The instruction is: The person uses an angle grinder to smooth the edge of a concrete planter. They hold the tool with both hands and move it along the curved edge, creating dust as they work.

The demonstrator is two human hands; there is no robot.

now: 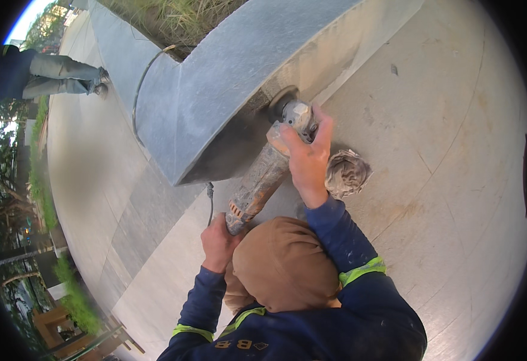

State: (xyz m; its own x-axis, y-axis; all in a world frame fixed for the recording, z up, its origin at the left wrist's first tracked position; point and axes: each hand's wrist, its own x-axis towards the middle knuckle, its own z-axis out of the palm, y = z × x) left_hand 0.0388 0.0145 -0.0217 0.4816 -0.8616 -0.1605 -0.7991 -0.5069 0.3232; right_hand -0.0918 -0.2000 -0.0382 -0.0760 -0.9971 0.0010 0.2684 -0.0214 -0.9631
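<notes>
An angle grinder (262, 171), dusty and grey with an orange-slotted rear end, lies slantwise between my hands. My left hand (218, 245) is closed round its rear end, close to the cable (210, 195). Farther forward, my right hand (311, 161) grips the grinder near its head, thumb and fingers on either side. The round disc (284, 101) is up against the side face of a low grey concrete bench or planter (227, 129); whether it spins I cannot tell. Just right of my right wrist, a crumpled, greyish-brown round bundle (347, 173) rests on the floor.
My bent knee (284, 265) in brown cloth is below the grinder. A dark hose or cable (137, 96) lies across the planter's top. Dry grass (179, 18) grows inside it. Another person's legs (65, 75) stand at the far left. Pale paving (432, 198) extends on the right.
</notes>
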